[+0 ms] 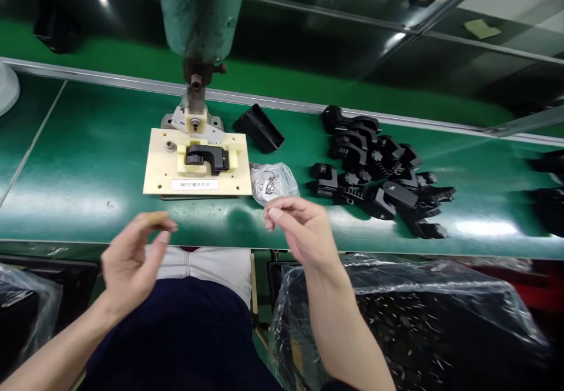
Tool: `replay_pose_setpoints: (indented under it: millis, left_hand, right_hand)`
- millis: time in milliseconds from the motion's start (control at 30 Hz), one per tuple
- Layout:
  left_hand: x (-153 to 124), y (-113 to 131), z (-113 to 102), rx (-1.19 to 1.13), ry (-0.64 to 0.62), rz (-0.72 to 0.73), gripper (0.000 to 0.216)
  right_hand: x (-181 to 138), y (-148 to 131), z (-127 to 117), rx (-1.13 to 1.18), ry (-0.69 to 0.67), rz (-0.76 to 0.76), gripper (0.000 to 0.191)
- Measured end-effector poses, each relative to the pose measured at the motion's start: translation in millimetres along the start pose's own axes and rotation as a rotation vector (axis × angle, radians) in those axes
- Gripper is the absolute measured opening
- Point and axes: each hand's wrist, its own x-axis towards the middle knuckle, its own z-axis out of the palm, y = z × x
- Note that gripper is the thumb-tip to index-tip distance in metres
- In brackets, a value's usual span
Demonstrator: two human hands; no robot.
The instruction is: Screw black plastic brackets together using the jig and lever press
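My left hand point(134, 259) hovers over the bench's front edge, its thumb and forefinger apart with nothing between them. In front of the small clear plastic bag point(274, 183), my right hand point(304, 226) is closed in a pinch. Whatever its fingertips hold, if anything, is too small to make out. The bag contains small metal pieces. A black curved plastic part point(214, 157) lies in the nest of a cream fixture plate point(154, 161). Above that plate stands the head of a green press point(200, 14), its ram point(196, 98) raised over the fixture.
Right of the bag lies a pile of black plastic parts point(374, 167). An open black box-shaped piece point(259, 127) rests behind the bag. Below the green bench point(88, 144), a plastic-lined bin point(409, 320) holds more dark parts. A metal rail point(299, 106) runs along the back.
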Motion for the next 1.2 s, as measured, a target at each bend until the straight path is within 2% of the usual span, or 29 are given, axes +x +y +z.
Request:
replay_pose_setpoints:
  millis: [100,167,300,433,567,667,833,1000,1200]
  left_hand:
    - [0,18,20,-0.202,-0.205,-0.190,0.016]
    - [0,20,27,-0.311,-0.244,-0.317,0.016]
    - [0,18,26,-0.470,-0.221,-0.431,0.021]
    - [-2,17,20,-0.545,-0.188,-0.483,0.024]
    - [-3,13,18,-0.597,-0.142,-0.525,0.029]
    - [-3,9,16,-0.634,-0.115,-0.531,0.031]
    - [-2,4,10,-0.666,-0.152,-0.539,0.032]
    - [0,2,4,-0.668,-0.183,-0.577,0.030]
    - [6,2,-1,-0.640,-0.264,-0.617,0.031]
  right_hand:
    - [-17,12,32,0.144,-0.110,0.063,0.012]
    - [-25,20,48,0.140,-0.144,0.047,0.011]
    - [-33,30,70,0.235,-0.202,0.123,0.014]
    - [-35,36,86,0.447,-0.151,0.280,0.018]
    - [-39,44,99,0.478,-0.116,0.298,0.017]
    - [-42,50,104,0.409,-0.134,0.199,0.015]
    - [-42,57,104,0.250,-0.191,0.030,0.011]
    - [-40,57,101,0.207,-0.206,0.009,0.007]
    - [-37,57,97,0.162,-0.260,-0.035,0.015]
